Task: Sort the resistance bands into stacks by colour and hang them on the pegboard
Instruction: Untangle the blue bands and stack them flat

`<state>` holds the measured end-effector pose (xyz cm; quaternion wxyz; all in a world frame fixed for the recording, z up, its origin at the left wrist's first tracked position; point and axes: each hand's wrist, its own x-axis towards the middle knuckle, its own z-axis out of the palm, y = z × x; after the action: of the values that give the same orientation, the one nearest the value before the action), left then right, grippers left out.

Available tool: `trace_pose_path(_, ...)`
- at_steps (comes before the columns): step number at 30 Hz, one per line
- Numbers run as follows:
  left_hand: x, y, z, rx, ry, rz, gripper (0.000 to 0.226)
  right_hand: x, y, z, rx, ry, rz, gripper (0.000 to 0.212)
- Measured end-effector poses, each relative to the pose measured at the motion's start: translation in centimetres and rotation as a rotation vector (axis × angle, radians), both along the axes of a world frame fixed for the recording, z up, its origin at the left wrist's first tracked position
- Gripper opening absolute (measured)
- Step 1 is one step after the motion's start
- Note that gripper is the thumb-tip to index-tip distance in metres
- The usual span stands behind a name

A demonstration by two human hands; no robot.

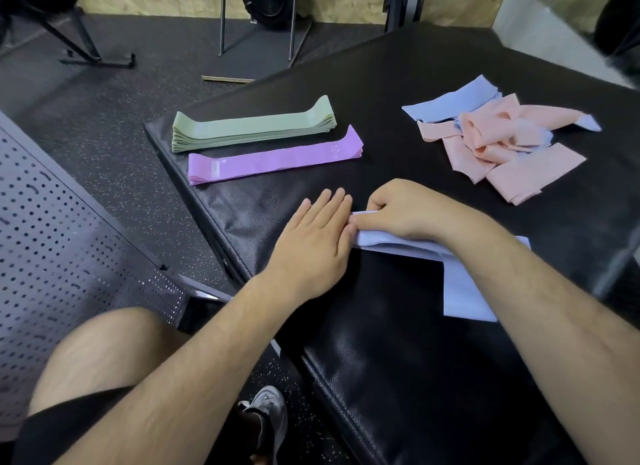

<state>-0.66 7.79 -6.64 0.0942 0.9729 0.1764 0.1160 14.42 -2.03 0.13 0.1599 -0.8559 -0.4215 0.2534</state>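
A neat green stack of bands (252, 128) lies at the far left of the black padded platform (398, 343), with a purple stack (275, 159) just in front of it. At the far right sits a loose heap of pink bands (502, 149) mixed with light blue ones (446, 101). Near me lie light blue bands (460, 284). My right hand (412, 210) pinches their left end. My left hand (318, 236) lies flat, fingers together, pressed against that same end.
A grey perforated pegboard (45, 243) lies flat on the floor at the left, beside my bare knee and shoe. Black stand legs and gym equipment stand on the speckled rubber floor beyond the platform, against a chipboard wall.
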Motion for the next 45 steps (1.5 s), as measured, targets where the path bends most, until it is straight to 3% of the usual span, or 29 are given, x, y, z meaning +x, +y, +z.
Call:
trace_pose_path(8, 0.1, -0.5, 0.2, -0.007, 0.068, 0.058, 0.079, 1.9, -3.1, 3.2, -0.043, 0.068, -0.002, 0.030)
trace_pose_path(12, 0.2, -0.5, 0.5, -0.016, 0.073, 0.078, 0.069, 3.1, -5.3, 3.8, -0.043, 0.099, -0.072, 0.035)
trace_pose_path(19, 0.5, -0.9, 0.8, -0.057, 0.083, 0.096, 0.058, 2.8, -6.0, 1.2, -0.111, -0.062, -0.126, 0.048)
trace_pose_path(24, 0.8, -1.9, 1.6, 0.168, -0.059, 0.068, 0.060, 2.6, -6.0, 0.8, -0.112, -0.094, -0.124, 0.050)
trace_pose_path(29, 3.0, -4.9, 1.0, -0.013, -0.032, -0.182, 0.065, 2.6, -6.0, 0.7, -0.099, -0.121, -0.082, 0.035)
trace_pose_path(31, 3.4, -5.1, 0.2, -0.013, 0.006, -0.163, 0.070, 2.9, -6.4, 0.7, -0.082, -0.098, -0.074, 0.042)
trace_pose_path(35, 3.4, -5.1, 0.1, 0.018, 0.030, -0.129, 0.074, 3.9, -8.2, 1.5, -0.074, -0.061, -0.071, 0.025)
trace_pose_path(45, 3.6, -5.5, 0.5, -0.023, 0.055, -0.089, 0.078, 5.2, -11.3, 1.8, -0.051, -0.089, -0.185, 0.020)
